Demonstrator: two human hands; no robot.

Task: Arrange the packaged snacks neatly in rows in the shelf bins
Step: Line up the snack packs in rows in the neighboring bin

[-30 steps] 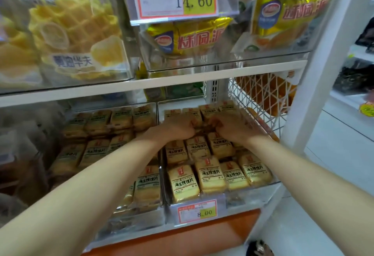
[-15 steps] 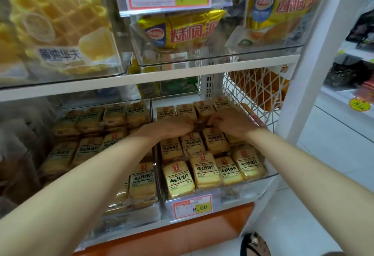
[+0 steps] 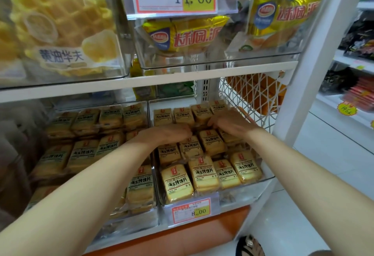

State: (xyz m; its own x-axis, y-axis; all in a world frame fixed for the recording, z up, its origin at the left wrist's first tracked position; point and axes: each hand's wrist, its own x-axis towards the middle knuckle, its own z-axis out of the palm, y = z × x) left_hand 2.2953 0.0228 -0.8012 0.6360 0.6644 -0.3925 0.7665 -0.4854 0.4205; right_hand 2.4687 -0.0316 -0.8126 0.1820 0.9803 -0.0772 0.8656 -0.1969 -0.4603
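Yellow snack packets (image 3: 176, 183) with dark lettering lie in rows in two clear bins on the lower shelf. Both my hands reach into the right bin (image 3: 240, 194). My left hand (image 3: 167, 133) lies palm down on the packets of the middle rows, fingers pointing right. A short gap away, my right hand (image 3: 229, 122) rests on packets between the back row (image 3: 183, 115) and the row in front, fingers pointing left. Neither hand lifts a packet. The left bin (image 3: 131, 223) holds more of the same packets, partly hidden by my left forearm.
A price tag (image 3: 191, 211) reading 8.00 hangs on the right bin's front. Above the white shelf board (image 3: 141, 83) stand clear bins of waffle packs (image 3: 60, 27) and yellow pie packs (image 3: 182, 35). White mesh (image 3: 249, 98) and a white post (image 3: 315, 53) close the right side.
Both hands have loosened from curled fists to flatter fingers and drawn slightly apart, staying on the packets in the right bin. The camera view shifted a little.
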